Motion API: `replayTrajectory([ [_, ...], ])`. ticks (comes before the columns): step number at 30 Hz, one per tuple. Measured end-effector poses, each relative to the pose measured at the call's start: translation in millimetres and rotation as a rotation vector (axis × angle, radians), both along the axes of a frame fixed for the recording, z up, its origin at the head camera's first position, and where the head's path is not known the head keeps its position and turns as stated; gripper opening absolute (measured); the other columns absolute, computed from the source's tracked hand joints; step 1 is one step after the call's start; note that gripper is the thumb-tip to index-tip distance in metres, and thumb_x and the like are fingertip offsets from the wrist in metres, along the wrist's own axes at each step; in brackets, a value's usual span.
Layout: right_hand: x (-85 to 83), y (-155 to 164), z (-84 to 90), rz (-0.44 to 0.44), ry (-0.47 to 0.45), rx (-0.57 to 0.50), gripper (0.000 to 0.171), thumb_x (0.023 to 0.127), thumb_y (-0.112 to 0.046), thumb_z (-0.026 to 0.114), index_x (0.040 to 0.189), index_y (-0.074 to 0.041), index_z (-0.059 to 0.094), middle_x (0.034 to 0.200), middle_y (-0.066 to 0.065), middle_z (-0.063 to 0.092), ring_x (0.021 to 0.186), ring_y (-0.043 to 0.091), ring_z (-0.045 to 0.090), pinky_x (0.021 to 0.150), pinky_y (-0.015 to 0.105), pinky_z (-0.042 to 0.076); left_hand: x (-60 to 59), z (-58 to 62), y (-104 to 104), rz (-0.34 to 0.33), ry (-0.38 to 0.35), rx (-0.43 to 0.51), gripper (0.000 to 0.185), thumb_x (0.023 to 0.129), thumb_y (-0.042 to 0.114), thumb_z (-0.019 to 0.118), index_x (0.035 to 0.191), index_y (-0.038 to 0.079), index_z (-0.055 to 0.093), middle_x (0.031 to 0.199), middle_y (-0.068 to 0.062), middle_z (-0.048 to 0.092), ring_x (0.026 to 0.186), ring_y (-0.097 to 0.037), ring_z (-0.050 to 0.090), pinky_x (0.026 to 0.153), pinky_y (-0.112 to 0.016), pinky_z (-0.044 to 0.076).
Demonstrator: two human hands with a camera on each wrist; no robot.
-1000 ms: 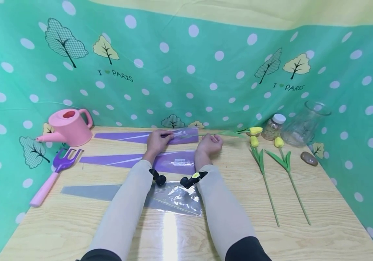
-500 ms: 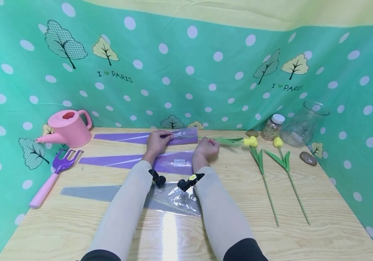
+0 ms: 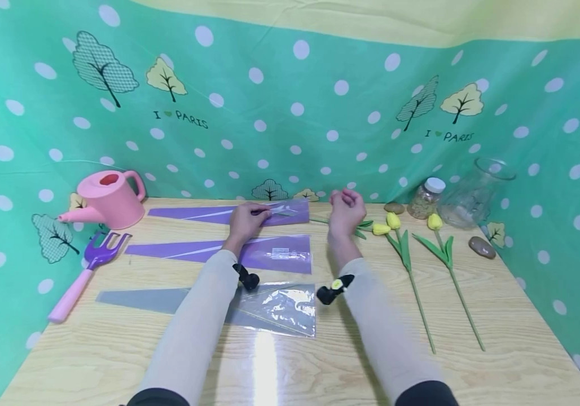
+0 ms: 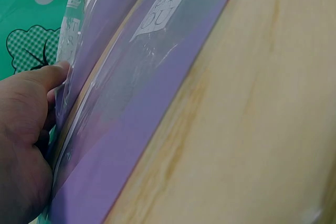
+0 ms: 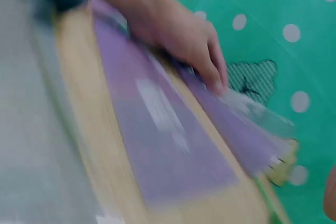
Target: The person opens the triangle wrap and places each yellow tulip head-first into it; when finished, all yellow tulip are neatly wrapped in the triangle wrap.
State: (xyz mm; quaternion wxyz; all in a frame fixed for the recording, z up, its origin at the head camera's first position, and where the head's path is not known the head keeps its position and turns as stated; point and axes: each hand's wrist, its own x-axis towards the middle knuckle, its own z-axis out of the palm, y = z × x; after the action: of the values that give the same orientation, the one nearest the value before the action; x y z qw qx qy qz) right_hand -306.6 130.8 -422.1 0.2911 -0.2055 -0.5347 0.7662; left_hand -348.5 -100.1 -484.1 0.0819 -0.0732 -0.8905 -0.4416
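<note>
In the left hand's (image 3: 245, 223) pinch is the far purple sleeve (image 3: 295, 211), held, I judge, to keep its clear front parted from its coloured back. Right of this grip, a yellow tulip (image 3: 381, 229) appears to run stem-first into the sleeve's mouth, its bloom outermost, presumably so the thin end leads. The right hand (image 3: 347, 215) hovers above the stem, fingers loosely bent, apparently holding nothing. Nearer me than the grip lie a second purple sleeve (image 3: 259, 256) and a grey sleeve (image 3: 280, 307), likewise mouth-right. My right wrist view, though blurred, shows the film raised; my left wrist view shows lettering illegible from the head.
</note>
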Motion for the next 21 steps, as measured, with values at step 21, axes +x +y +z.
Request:
replayTrajectory([
  [21, 28.3, 156, -6.9, 0.559, -0.286, 0.867, 0.035, 0.101, -0.025, 0.069, 0.128, -0.003, 0.069, 0.120, 0.009, 0.070, 0.102, 0.008, 0.063, 0.083, 0.015, 0.054, -1.1, -2.4, 0, 0.003, -0.004, -0.009, 0.022, 0.095, 0.029, 0.076, 0.111, 0.015, 0.081, 0.121, -0.008, 0.077, 0.120, -0.029, 0.068, 0.110, -0.043, 0.049],
])
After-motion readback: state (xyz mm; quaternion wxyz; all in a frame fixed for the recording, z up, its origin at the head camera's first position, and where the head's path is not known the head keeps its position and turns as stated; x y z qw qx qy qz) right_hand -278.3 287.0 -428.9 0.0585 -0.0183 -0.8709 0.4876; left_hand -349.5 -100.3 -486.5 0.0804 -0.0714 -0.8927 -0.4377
